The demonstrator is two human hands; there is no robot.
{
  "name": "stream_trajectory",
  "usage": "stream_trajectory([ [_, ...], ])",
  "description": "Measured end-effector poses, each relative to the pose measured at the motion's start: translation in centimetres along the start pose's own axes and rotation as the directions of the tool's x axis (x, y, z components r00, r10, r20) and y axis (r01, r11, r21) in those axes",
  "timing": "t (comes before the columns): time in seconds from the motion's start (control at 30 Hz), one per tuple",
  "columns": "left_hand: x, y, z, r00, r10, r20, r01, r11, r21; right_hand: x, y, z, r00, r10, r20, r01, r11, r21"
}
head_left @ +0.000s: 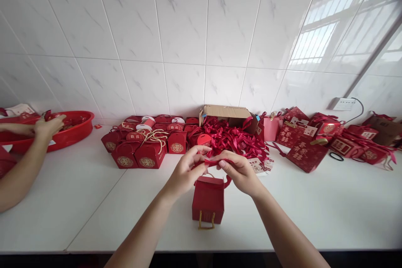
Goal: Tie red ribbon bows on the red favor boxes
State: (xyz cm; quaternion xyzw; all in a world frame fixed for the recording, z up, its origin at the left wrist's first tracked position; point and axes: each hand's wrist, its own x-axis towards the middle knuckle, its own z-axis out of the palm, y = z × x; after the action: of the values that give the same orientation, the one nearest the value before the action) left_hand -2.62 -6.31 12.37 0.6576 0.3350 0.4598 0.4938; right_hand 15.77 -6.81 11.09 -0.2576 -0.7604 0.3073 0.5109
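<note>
A dark red gift box (207,201) stands on the white table (150,213) in front of me, a gold cord handle hanging down its near side. Just above and behind its top, my left hand (187,169) pinches one part of a red ribbon (213,162). The fingers of my right hand (240,171) are closed on the same ribbon, to the right. Part of the ribbon loops down beside the box's right edge. A pile of dark red ribbons (232,140) spills from an open cardboard box (226,111) behind my hands.
Finished-looking red boxes (150,155) are grouped at back left. Red bags and boxes (307,153) lie at back right, with a black ring (336,156) near them. At far left, another person's hands (48,126) work over a red basin (84,127). A socket strip (344,104) is by the wall.
</note>
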Motion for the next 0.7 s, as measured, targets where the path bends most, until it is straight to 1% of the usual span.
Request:
stream_trajectory([
  [0.07,0.2,-0.4,-0.4,0.997,-0.081,-0.013,0.078,0.984,-0.163,0.0,0.0,-0.3,0.997,-0.072,0.037,0.076,0.991,-0.115],
  [0.1,0.3,-0.6,-0.6,0.994,-0.106,-0.024,0.098,0.969,-0.228,-0.1,0.1,-0.3,0.992,-0.11,0.063,0.12,0.975,-0.185],
  [0.17,0.5,-0.8,-0.9,0.99,-0.134,-0.037,0.116,0.941,-0.319,-0.1,0.2,-0.4,0.978,-0.181,0.101,0.204,0.924,-0.324],
  [0.23,0.5,-0.7,-0.9,0.99,-0.143,-0.012,0.128,0.918,-0.376,-0.2,0.5,-0.4,0.965,-0.233,0.119,0.261,0.855,-0.448],
  [0.33,0.5,-0.5,-0.8,0.987,-0.149,0.051,0.156,0.881,-0.446,-0.2,0.9,-0.2,0.959,-0.253,0.129,0.281,0.773,-0.569],
  [0.4,0.4,-0.5,-0.7,0.987,-0.146,0.069,0.161,0.868,-0.469,-0.3,1.1,-0.1,0.96,-0.247,0.135,0.278,0.76,-0.588],
  [0.43,0.4,-0.5,-0.7,0.989,-0.135,0.057,0.146,0.875,-0.462,-0.3,1.1,0.0,0.96,-0.246,0.132,0.275,0.766,-0.581],
  [0.47,0.3,-0.6,-0.6,0.993,-0.117,0.026,0.117,0.895,-0.431,-0.4,1.2,0.1,0.961,-0.248,0.118,0.27,0.777,-0.568],
  [0.5,0.3,-0.7,-0.5,0.996,-0.091,-0.022,0.077,0.928,-0.364,-0.4,1.2,0.1,0.963,-0.253,0.093,0.261,0.792,-0.552],
  [0.53,0.2,-0.9,-0.5,0.995,-0.048,-0.091,0.023,0.965,-0.262,-0.5,1.1,0.2,0.964,-0.26,0.054,0.248,0.806,-0.537],
  [0.57,0.1,-1.1,-0.5,0.985,0.014,-0.172,-0.037,0.991,-0.128,-0.7,1.0,0.2,0.964,-0.267,0.001,0.228,0.82,-0.525],
  [0.6,0.0,-1.3,-0.5,0.963,0.094,-0.251,-0.092,0.996,0.021,-0.9,1.0,0.2,0.961,-0.27,-0.063,0.2,0.834,-0.515],
  [0.63,-0.1,-1.5,-0.6,0.932,0.18,-0.316,-0.134,0.978,0.162,-1.2,0.9,0.1,0.955,-0.264,-0.133,0.164,0.847,-0.506],
  [0.7,-0.3,-2.1,-1.3,0.865,0.314,-0.392,-0.17,0.917,0.361,-2.1,0.9,-0.2,0.938,-0.222,-0.267,0.067,0.871,-0.487],
])
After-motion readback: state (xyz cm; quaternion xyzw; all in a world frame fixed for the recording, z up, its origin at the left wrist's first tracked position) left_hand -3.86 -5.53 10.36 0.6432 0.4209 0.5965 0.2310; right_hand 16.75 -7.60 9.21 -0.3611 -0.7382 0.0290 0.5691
